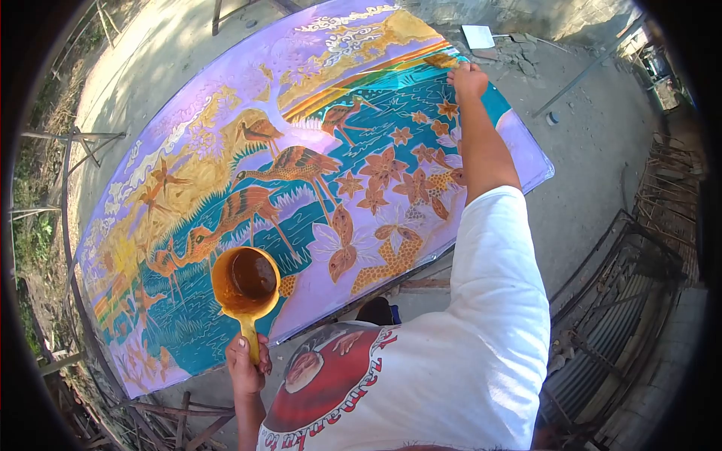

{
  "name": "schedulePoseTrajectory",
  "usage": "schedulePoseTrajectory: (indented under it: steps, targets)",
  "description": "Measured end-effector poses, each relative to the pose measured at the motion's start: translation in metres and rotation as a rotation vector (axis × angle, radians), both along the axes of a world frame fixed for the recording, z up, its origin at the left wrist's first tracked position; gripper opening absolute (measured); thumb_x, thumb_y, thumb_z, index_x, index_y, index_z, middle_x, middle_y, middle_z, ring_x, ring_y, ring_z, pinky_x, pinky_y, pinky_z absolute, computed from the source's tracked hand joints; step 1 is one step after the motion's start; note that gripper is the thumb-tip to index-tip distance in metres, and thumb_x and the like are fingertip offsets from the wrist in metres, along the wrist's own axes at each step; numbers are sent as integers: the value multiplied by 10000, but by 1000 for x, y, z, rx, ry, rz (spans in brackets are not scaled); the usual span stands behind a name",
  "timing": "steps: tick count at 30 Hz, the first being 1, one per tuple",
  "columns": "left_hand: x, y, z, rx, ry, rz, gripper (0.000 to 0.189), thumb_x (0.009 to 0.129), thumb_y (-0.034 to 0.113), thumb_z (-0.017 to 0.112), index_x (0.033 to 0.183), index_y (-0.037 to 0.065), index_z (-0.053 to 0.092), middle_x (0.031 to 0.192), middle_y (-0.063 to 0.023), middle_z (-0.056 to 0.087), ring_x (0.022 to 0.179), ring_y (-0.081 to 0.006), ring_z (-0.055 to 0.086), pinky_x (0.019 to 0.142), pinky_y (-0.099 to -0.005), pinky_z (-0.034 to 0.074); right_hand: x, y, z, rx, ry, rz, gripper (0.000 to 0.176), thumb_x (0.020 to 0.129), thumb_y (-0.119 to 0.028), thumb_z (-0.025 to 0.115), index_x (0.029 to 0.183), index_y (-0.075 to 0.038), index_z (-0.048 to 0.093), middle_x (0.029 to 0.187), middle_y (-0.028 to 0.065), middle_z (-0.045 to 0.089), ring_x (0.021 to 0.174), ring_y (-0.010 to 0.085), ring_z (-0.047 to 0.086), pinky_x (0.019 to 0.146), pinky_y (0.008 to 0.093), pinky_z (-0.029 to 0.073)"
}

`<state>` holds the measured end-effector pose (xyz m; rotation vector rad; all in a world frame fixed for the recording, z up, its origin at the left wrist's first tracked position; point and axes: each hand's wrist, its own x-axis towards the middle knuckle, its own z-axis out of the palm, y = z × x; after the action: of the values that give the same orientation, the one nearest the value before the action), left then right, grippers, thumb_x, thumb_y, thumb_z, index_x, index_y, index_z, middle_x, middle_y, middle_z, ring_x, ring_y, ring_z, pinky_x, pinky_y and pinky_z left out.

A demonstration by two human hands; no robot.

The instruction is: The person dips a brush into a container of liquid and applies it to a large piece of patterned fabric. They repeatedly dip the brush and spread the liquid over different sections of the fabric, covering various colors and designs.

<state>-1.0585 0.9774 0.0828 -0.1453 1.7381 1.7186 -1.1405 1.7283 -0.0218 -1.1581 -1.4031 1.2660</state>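
My left hand (247,367) is closed around the handle of a yellow dipper (246,308), held upright over the near edge of the cloth. Brown liquid (254,274) lies inside its bowl. At the far right, my right hand (468,80) pinches a small brownish-yellow piece that looks like a sponge (442,62), against or just above the cloth; contact cannot be made out. Beneath both hands spreads a large painted cloth (526,150) in lilac, teal and gold. Brown long-legged birds (289,167) and orange flowers (383,167) cover its middle.
Wooden poles (71,139) stand along the left side. A white sheet (477,36) lies on the concrete ground (594,150) past the far edge. Corrugated metal (594,353) and a heap of sticks (665,195) are at the right.
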Motion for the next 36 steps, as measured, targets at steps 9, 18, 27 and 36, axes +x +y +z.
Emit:
schedulePoseTrajectory:
  steps: [9,18,27,36]
  targets:
    - [-7,14,-2,13,16,-41,597,996,563,554,974,-33,587,576,-33,497,400,-87,403,359,-242,351,10,1,1,-105,146,145,242,978,-144,582,1070,57,680,757,122,721,637,184,710,532,324,571]
    - [-8,26,-5,28,6,-88,611,987,581,558,970,-29,588,574,-31,496,399,-88,407,358,-243,353,23,40,-1,118,32,-56,269,1027,-155,534,1115,67,657,894,172,725,722,211,730,601,309,608]
    - [-11,32,-1,7,11,-125,655,956,623,582,965,-32,588,570,-36,495,401,-90,405,361,-242,350,17,28,-12,-7,255,-22,250,1008,-131,555,1104,69,668,843,168,724,678,198,721,565,305,596]
    - [-10,31,-3,-6,17,-92,655,967,614,572,964,-41,586,564,-44,494,393,-96,403,356,-248,351,-6,86,-29,152,18,-66,244,1025,-151,536,1101,42,664,882,165,721,690,198,715,586,310,598]
